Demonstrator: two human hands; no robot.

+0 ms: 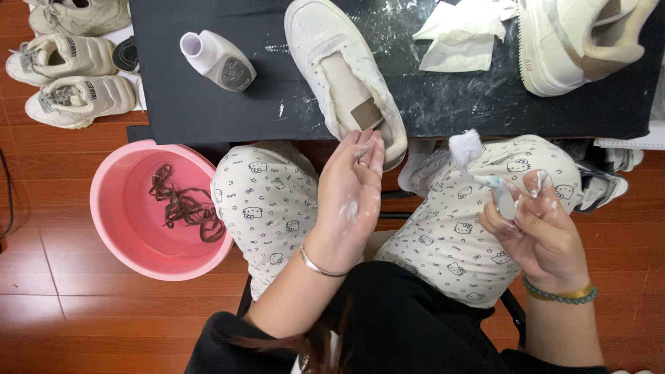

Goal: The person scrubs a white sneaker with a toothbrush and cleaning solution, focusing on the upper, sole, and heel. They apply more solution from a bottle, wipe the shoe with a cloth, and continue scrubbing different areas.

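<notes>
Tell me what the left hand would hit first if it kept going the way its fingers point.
Most likely the white sneaker on the black mat: the left hand points up-image, fingertips already at its heel end, though whether they touch is unclear.

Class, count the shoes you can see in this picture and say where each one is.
6, perhaps more hidden: three beige sneakers on the floor top left, a white shoe mid-table, a cream shoe at the table's right end, a dark sneaker under it.

My left grip [350, 190], smeared with white foam, rests its fingertips on the heel of the laceless white leather sneaker [344, 76] lying on the black desk [208, 111]. My right grip [537, 225] holds a small foam-tipped cleaning brush [478, 166] upright above my lap.
</notes>
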